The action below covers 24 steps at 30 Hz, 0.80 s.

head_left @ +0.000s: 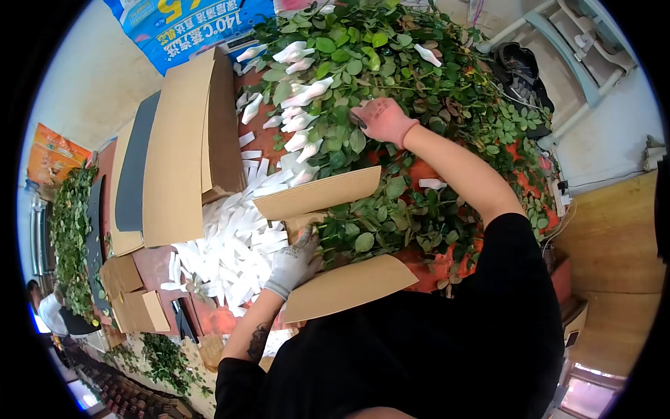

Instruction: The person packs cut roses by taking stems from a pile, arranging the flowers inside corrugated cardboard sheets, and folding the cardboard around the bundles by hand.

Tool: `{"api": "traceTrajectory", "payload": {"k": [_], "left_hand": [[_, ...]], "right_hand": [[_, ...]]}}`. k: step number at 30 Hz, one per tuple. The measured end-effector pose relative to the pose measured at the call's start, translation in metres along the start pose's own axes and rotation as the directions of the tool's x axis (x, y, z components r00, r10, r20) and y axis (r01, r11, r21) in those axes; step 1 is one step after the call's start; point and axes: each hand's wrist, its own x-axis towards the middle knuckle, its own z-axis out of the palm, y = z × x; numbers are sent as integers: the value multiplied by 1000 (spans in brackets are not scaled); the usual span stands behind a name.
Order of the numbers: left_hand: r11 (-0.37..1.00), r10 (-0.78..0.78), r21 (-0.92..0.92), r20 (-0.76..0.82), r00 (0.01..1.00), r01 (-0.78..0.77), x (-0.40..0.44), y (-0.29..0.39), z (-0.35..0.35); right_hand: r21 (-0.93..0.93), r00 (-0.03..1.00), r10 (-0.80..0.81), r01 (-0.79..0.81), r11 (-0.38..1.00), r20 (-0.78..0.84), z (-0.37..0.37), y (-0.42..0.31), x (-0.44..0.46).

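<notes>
My left hand (pixel 293 267), in a grey-white glove, lies at the folded cardboard sheet (pixel 351 288) with its fingers stretched out. Leafy rose stems (pixel 364 241) lie on the sheet by the fingertips; the sheet's other side (pixel 319 192) stands up behind them. Farther back, my right hand (pixel 384 120) in a pink glove reaches into the leaf pile. Its fingers are curled, and what they grip is hidden by leaves. Beside it lies a row of rose buds in white sleeves (pixel 300 122), heads pointing left.
A heap of white sleeves (pixel 234 230) covers the table left of my hands. Stacked cardboard (pixel 178 146) stands behind it, and a black tool (pixel 183 320) lies nearer. A large leaf pile (pixel 447 84) fills the back right, by a folding chair (pixel 569 56). Another person (pixel 52 307) is far left.
</notes>
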Motion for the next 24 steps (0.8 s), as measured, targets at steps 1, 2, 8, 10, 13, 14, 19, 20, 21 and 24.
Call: {"api": "traceTrajectory", "payload": {"k": [1,2,8,10,13,14,19,20,21,24], "left_hand": [[1000,-8,2,1,1000,8,1,1,-1],[1000,-14,-9,12,1000,14,1,1,-1],[1000,-28,-1,24,999,28,-2,1,-1],[998,-48,-28,32,998,48,0,1,-1],[985,-105,-123,115,988,119,0,8,-13],[986,-106,-120,113,988,119,0,8,-13],[992,-99,-68,128,987,109,1,8,-12],[993,-92,-66,132,987,101,0,8,-9],[997,-65,-36,85,994,68,0,5,-4],[999,-27,-19,15,1000,27,0,-1,0]], "right_hand": [[-3,1000,28,-28,1000,-2,11,-5,4],[1,1000,21,-21,1000,-5,20,-8,6],[-198,995,14,-34,980,-101,48,-5,10],[-204,993,-13,-12,979,-120,46,-3,7],[-194,991,-24,-2,981,-130,37,5,5],[-178,993,-12,-9,984,-115,32,8,5],[-174,957,109,-160,972,-271,13,27,-2],[-186,961,75,-127,974,-266,12,29,-5],[-202,963,37,-93,975,-265,7,31,-5],[-56,919,11,-36,998,-394,3,46,-13]]}}
